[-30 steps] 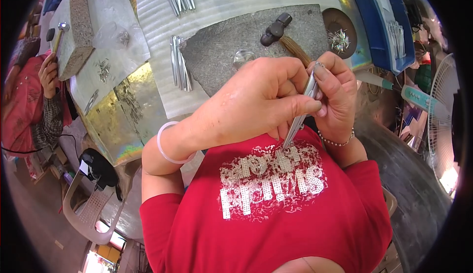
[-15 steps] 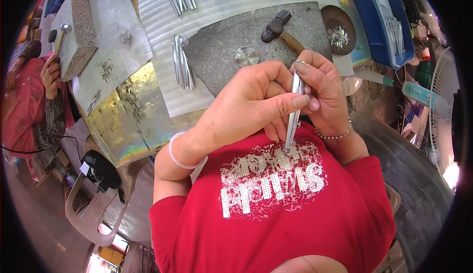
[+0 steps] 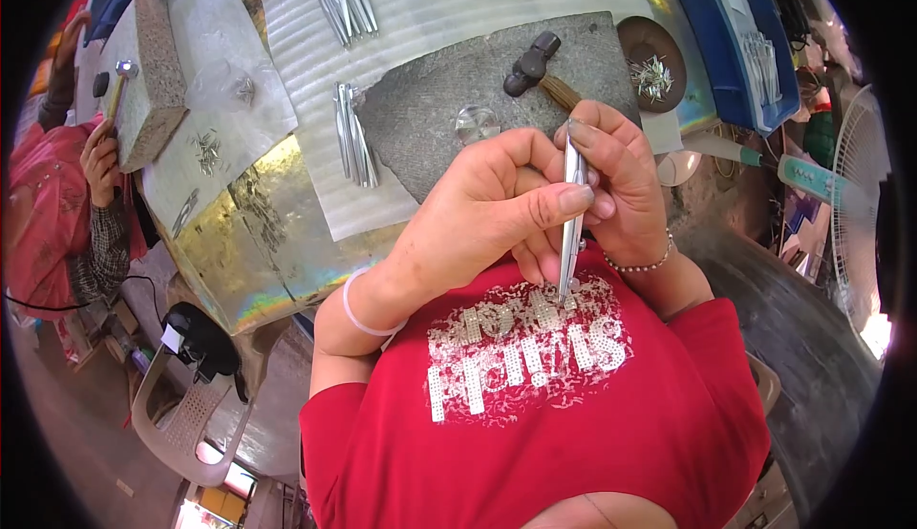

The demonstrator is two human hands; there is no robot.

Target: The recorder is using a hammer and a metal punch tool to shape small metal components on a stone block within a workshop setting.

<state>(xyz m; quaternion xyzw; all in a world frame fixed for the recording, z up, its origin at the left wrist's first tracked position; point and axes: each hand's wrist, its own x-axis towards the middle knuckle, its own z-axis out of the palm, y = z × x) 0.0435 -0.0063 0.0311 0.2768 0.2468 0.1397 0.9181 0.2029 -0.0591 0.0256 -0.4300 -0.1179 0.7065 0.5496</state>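
Close in front of my chest I hold a slim, tapered silver metal tool, its narrow end pointing down toward me. My left hand grips it along the middle, thumb laid across it. At its upper end my right hand pinches with thumb and fingertips; anything tiny between them is too small to make out. Beyond my hands lies a grey stone slab, bearing a round metal disc and a hammer with a wooden handle.
Similar silver tools lie bundled on white foam sheeting. A brown bowl holds small silver pins. Right stand a blue bin and a fan. At left, a co-worker's hand grips a hammer by a stone block.
My hands keep the same hold on the tool, with barely any shift. The co-worker's other hand has moved up and away at the far left. The whole view has shifted slightly.
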